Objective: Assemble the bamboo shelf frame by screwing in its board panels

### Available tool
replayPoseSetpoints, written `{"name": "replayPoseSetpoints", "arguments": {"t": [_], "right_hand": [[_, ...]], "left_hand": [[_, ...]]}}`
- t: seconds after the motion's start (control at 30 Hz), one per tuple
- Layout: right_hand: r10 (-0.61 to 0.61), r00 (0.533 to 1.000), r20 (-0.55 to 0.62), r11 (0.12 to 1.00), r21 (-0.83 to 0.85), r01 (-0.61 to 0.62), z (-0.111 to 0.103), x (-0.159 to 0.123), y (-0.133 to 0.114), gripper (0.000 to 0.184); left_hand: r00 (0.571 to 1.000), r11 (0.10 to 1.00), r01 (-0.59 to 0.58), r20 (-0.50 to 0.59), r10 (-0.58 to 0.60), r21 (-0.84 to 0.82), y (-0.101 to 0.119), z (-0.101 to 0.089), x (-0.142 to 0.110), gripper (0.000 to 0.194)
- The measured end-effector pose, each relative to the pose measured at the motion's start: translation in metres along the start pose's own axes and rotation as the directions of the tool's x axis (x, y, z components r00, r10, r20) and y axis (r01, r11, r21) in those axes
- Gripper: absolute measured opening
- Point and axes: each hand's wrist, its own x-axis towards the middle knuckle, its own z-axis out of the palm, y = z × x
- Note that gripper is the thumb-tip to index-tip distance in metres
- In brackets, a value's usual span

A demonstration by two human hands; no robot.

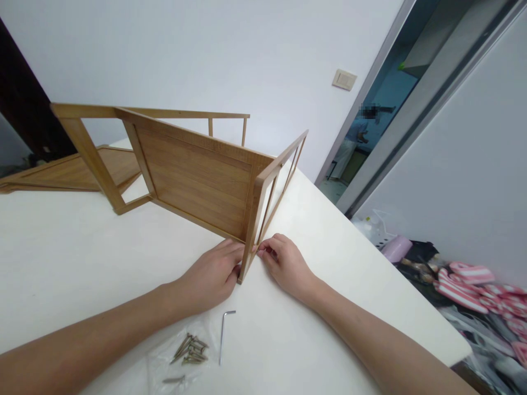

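A wooden frame piece (pixel 197 186) stands on its edge on the white table: a slatted panel with an open side frame at each end. At the lower corner of the right side frame (pixel 257 206), my left hand (pixel 218 269) is closed round the wood from the inner side. On the outer face of that corner, my right hand (pixel 284 266) holds its thumb and forefinger pinched against the wood. Whatever lies between those fingertips is too small to make out. Nearest my left forearm are several screws (pixel 191 348) on a clear plastic bag (pixel 158 356), with a hex key (pixel 222 337) beside them.
Another wooden panel (pixel 99 167) lies flat at the back left of the white table (pixel 329 329). A wall with a light switch (pixel 345 80) rises behind. Past the table's right edge are piled clothes (pixel 473 285). Through the doorway a person (pixel 356 131) is visible in another room.
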Motion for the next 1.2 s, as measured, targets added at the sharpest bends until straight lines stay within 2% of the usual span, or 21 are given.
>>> {"name": "replayPoseSetpoints", "arguments": {"t": [0.3, 0.47, 0.67, 0.87, 1.2], "right_hand": [[-0.011, 1.0, 0.017, 1.0, -0.03, 0.011, -0.0012, 0.0008, -0.0025, 0.017], [0.044, 0.999, -0.021, 0.998, 0.035, -0.044, -0.0015, -0.0005, -0.0019, 0.009], [0.05, 0.998, -0.036, 0.995, 0.094, -0.046, -0.0028, -0.0018, 0.0002, 0.015], [0.041, 0.999, -0.02, 0.997, 0.066, -0.039, -0.0006, -0.0001, 0.0017, 0.012], [-0.005, 1.0, 0.019, 1.0, -0.016, 0.006, 0.0002, 0.0004, -0.001, 0.015]], "left_hand": [[1.0, 1.0, 0.008, 0.001, -0.008, -0.002, -0.0002, -0.0006, -0.0011, 0.063], [1.0, 1.0, -0.009, 0.0, 0.009, 0.009, 0.0019, -0.0018, 0.0004, 0.062], [0.999, 1.0, 0.012, -0.039, -0.012, 0.012, 0.0001, 0.0017, -0.001, 0.063], [1.0, 0.999, 0.01, -0.005, -0.01, 0.037, 0.0, 0.0027, -0.0019, 0.059], [1.0, 0.999, -0.005, -0.022, 0.005, 0.032, 0.0003, 0.002, -0.0017, 0.06]]}}
